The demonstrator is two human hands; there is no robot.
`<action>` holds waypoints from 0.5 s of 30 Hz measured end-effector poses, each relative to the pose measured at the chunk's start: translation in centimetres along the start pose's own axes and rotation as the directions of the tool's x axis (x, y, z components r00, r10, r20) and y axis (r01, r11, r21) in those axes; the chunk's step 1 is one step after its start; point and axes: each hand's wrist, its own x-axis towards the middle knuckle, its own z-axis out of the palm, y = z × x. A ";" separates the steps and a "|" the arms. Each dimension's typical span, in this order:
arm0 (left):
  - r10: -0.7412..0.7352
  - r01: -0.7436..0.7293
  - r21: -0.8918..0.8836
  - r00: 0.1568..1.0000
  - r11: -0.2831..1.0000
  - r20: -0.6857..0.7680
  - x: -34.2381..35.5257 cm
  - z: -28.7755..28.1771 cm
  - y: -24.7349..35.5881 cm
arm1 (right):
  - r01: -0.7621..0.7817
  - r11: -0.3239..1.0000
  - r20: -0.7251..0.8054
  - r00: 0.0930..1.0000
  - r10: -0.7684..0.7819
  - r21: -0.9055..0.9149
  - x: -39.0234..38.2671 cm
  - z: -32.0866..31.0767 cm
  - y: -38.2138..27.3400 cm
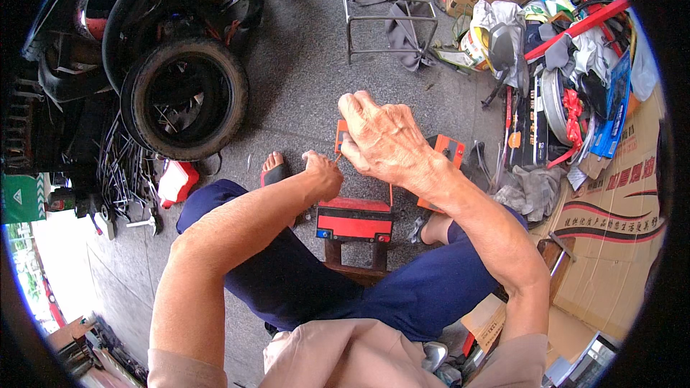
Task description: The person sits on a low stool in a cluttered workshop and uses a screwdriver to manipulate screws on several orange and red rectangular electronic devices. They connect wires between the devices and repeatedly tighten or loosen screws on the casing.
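A red and black battery-like box (pixel 354 220) stands on a small wooden stool (pixel 356 259) between my knees. My right hand (pixel 384 140) is raised over it and grips a thin orange piece (pixel 341 135) at its left edge. My left hand (pixel 322 172) is closed into a fist right beside it, pinching a small thin item near the orange piece; what it is I cannot tell. An orange box (pixel 444 156) lies on the ground behind my right forearm.
Tyres (pixel 183 97) and dark scrap are piled at the left, with metal rods and a red-white container (pixel 176 181). A metal rack (pixel 387 3) stands at the back. Cardboard boxes (pixel 611 208), rags and tools crowd the right. Grey stone floor (pixel 302 79) lies ahead.
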 end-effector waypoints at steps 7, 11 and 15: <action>-0.031 0.029 0.024 0.997 0.999 0.077 -0.2 -0.8 -0.1 | -0.137 0.990 0.215 0.967 0.140 -0.028 0.1 -0.3 0.1; -0.029 0.028 0.004 0.998 1.000 0.057 0.0 -0.4 0.0 | 0.021 1.000 -0.035 0.999 -0.022 -0.011 -0.4 -0.1 0.1; -0.031 0.027 0.040 0.995 0.999 0.096 -0.2 -1.1 0.3 | -0.091 0.995 0.131 0.987 0.095 -0.042 0.0 -0.3 -0.3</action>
